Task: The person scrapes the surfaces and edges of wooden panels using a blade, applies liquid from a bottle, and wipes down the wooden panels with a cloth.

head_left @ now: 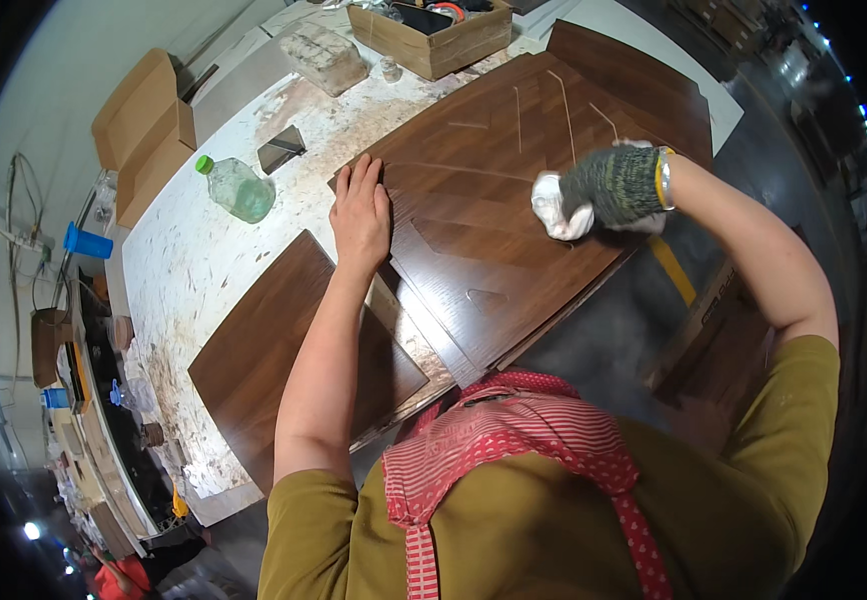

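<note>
A large dark brown wooden panel point(474, 220) with a glossy surface lies in front of me, on top of other panels. My left hand point(362, 215) rests flat on its left edge, bare, with the fingers stretched out. At the panel's right side my right hand point(614, 187), in a dark grey knitted glove, is closed round a white cloth point(560, 208) and presses it on the wood. Thin pale streaks point(562, 108) show on the panel just beyond the cloth. Another brown panel point(264, 345) lies to the left, partly behind my left forearm.
The white worktable point(169, 290) is stained and scuffed. On it stand a clear bottle with a green cap point(241, 190), a small dark block point(282, 149), a wrapped whitish block point(324, 60) and a cardboard box of tools point(434, 45). An open carton point(149, 135) sits at the far left.
</note>
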A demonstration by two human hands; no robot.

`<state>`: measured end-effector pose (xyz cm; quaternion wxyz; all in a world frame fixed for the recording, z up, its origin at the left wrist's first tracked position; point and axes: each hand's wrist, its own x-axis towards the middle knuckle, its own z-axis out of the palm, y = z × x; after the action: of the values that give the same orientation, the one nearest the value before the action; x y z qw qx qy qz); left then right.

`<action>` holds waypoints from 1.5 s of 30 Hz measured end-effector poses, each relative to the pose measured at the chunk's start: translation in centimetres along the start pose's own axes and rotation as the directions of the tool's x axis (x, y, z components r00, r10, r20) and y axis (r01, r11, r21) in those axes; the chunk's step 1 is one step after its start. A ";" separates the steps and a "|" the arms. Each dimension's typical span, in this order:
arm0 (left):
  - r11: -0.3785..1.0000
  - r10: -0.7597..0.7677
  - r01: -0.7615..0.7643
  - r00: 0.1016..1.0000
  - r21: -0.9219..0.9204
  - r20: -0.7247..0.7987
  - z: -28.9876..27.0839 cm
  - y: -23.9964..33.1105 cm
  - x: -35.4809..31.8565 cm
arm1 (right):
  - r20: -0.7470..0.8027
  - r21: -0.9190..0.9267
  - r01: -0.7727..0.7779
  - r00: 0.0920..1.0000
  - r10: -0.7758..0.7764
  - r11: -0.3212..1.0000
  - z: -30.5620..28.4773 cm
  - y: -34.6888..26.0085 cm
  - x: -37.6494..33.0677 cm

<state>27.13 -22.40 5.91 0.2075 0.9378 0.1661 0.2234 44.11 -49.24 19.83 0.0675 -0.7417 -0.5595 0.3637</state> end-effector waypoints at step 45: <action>0.544 -0.767 0.465 0.613 -0.699 -0.189 -16.3 -18.3 -21.4 | -0.622 0.571 0.309 0.767 0.156 0.760 2.1 -1.9 -1.7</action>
<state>-2.96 -10.19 3.17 0.5046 0.6116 0.4647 0.3941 41.13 -50.68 20.04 0.5191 -0.7243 -0.3742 0.2565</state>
